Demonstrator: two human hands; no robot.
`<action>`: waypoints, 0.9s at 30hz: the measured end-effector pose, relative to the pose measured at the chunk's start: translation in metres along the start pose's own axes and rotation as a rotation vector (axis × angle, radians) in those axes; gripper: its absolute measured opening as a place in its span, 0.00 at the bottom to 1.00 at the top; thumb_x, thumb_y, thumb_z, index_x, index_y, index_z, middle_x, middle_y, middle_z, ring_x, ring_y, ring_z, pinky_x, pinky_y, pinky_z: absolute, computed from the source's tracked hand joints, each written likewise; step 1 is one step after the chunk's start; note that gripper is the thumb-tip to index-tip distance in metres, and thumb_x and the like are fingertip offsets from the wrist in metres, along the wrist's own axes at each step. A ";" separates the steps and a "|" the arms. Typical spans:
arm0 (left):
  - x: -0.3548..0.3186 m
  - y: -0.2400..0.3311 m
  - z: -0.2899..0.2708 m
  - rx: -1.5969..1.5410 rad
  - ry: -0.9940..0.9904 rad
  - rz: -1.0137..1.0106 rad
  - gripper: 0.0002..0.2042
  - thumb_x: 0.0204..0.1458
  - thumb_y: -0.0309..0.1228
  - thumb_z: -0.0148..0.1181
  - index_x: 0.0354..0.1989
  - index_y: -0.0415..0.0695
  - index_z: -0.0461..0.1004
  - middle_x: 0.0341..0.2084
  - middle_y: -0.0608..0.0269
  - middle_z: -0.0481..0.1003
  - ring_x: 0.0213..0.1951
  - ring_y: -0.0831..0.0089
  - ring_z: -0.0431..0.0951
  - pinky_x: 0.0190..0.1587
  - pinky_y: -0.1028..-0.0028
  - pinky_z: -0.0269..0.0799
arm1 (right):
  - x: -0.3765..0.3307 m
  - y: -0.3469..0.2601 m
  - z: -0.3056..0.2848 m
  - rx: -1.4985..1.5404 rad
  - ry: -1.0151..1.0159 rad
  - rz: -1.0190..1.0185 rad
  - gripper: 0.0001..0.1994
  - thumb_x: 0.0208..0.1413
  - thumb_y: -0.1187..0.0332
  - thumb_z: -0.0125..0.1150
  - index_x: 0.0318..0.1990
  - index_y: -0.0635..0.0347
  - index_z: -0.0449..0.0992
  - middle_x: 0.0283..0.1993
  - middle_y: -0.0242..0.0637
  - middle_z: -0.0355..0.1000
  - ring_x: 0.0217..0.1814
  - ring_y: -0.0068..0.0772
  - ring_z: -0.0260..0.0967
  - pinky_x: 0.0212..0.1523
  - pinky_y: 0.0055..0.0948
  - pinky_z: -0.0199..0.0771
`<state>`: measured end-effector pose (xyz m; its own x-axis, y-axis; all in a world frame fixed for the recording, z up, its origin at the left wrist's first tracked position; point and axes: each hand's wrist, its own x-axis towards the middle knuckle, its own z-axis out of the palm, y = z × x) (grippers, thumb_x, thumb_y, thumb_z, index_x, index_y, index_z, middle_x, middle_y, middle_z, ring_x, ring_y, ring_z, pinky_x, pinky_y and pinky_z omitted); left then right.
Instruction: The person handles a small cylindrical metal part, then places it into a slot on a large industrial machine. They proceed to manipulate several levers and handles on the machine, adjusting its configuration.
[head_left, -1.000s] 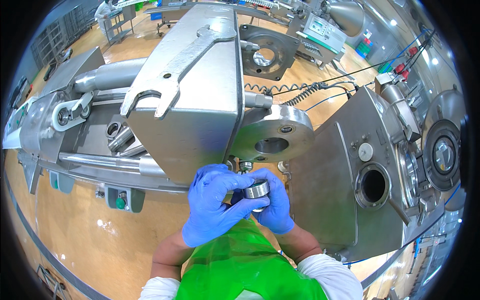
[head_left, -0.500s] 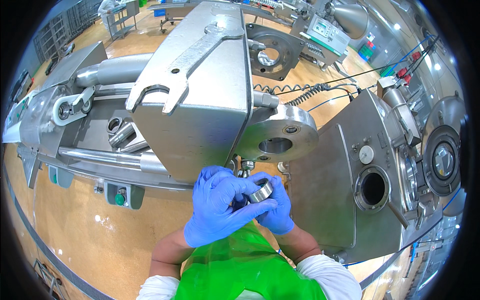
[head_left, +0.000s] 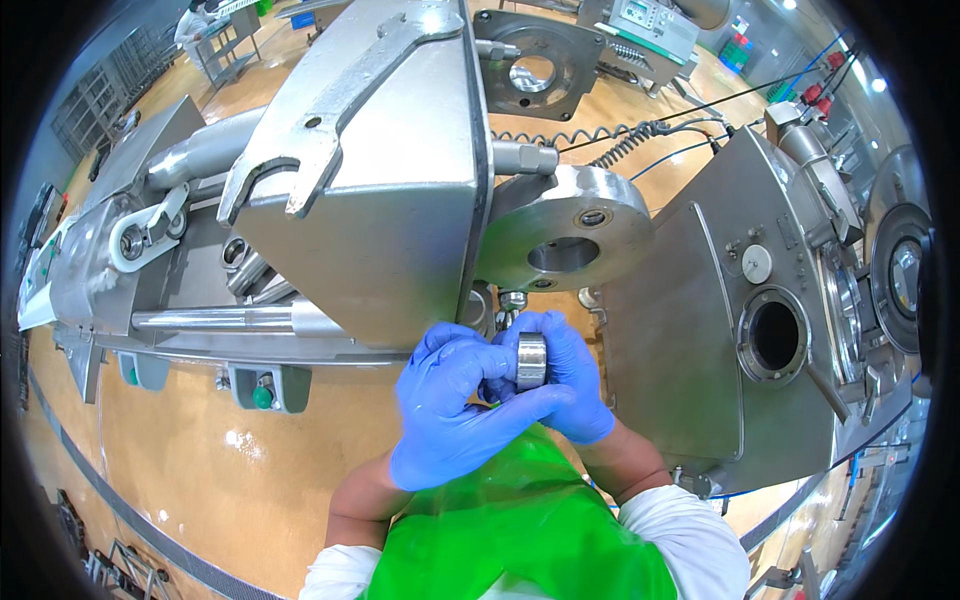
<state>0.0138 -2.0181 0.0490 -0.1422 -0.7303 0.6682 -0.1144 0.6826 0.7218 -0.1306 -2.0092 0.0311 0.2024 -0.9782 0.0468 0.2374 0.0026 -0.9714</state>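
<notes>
A short steel ring [head_left: 532,361] is held between my two blue-gloved hands, just in front of the machine. Its outer rim faces me, so its bore is hidden. My left hand [head_left: 452,400] wraps the ring's left side, thumb stretched below it. My right hand [head_left: 572,385] grips it from behind and the right. Beyond my fingers stands a thick round steel flange [head_left: 625,228] with a large central hole. A large open-ended wrench [head_left: 330,115] lies on top of the steel housing [head_left: 370,245] to the left.
On the right is a steel cabinet [head_left: 680,350] with a round port [head_left: 775,335]. Loose steel fittings [head_left: 247,268] lie in the machine bed at left, behind a polished rod [head_left: 215,319]. Coiled cables [head_left: 630,143] hang past the flange. A person [head_left: 192,35] in white stands far off.
The ring has turned, so its open end no longer shows and its outer rim faces me. Both hands still hold it. My view has shifted slightly.
</notes>
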 end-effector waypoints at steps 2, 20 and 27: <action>0.000 -0.001 0.000 -0.012 -0.003 -0.003 0.19 0.26 0.31 0.80 0.28 0.44 0.76 0.17 0.70 0.72 0.23 0.75 0.69 0.28 0.75 0.63 | 0.000 0.002 -0.001 -0.022 0.025 -0.002 0.27 0.67 0.47 0.28 0.33 0.61 0.68 0.22 0.38 0.65 0.22 0.26 0.63 0.26 0.25 0.65; 0.004 -0.006 -0.004 -0.018 -0.065 0.065 0.11 0.38 0.26 0.71 0.28 0.46 0.74 0.20 0.66 0.72 0.26 0.66 0.70 0.31 0.70 0.65 | 0.002 -0.004 0.000 -0.025 0.024 -0.067 0.22 0.67 0.51 0.39 0.34 0.60 0.73 0.26 0.26 0.67 0.27 0.14 0.60 0.29 0.19 0.60; 0.012 -0.007 0.012 0.062 -0.170 0.181 0.12 0.39 0.28 0.70 0.33 0.47 0.74 0.27 0.67 0.73 0.33 0.65 0.72 0.42 0.67 0.63 | -0.009 -0.022 -0.027 0.062 -0.050 -0.017 0.22 0.59 0.53 0.56 0.49 0.63 0.69 0.36 0.30 0.70 0.35 0.17 0.66 0.35 0.18 0.67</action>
<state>0.0007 -2.0311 0.0498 -0.3284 -0.5848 0.7417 -0.1315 0.8059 0.5772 -0.1629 -2.0055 0.0459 0.2445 -0.9666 0.0767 0.2997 0.0001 -0.9540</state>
